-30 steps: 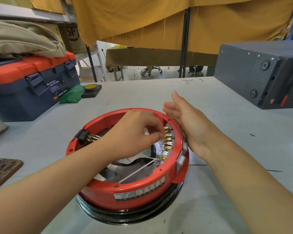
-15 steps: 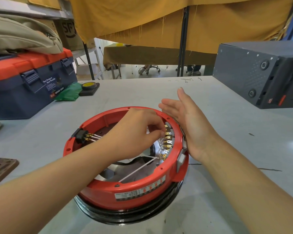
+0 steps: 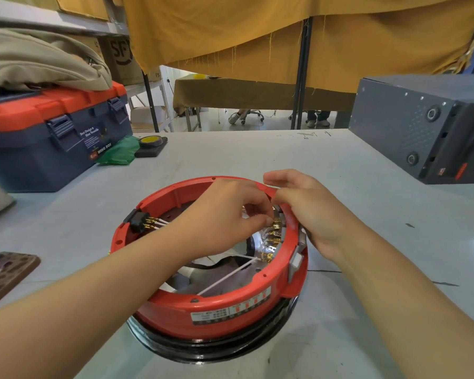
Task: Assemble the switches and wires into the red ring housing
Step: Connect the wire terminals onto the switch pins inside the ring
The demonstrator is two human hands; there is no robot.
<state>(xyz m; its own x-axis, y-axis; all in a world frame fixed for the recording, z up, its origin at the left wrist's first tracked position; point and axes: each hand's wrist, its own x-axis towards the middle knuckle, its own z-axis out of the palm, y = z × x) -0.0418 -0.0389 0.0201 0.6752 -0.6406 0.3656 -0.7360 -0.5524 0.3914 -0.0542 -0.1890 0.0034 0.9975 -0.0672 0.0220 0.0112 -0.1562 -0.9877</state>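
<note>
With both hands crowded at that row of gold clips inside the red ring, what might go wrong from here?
The left hand pinches at the top of the gold clips, a tight row; a slip might bend a neighbouring clip.

A white wire crosses the open middle of the red ring; a forearm could snag it.

The right hand curls over the rim, partly hiding the work, so a poorly seated clip may go unnoticed.

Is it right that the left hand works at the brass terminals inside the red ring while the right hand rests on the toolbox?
Not quite. In the head view the right hand is at the red ring's right rim, not on the toolbox. The left hand is at the brass terminals.
</note>
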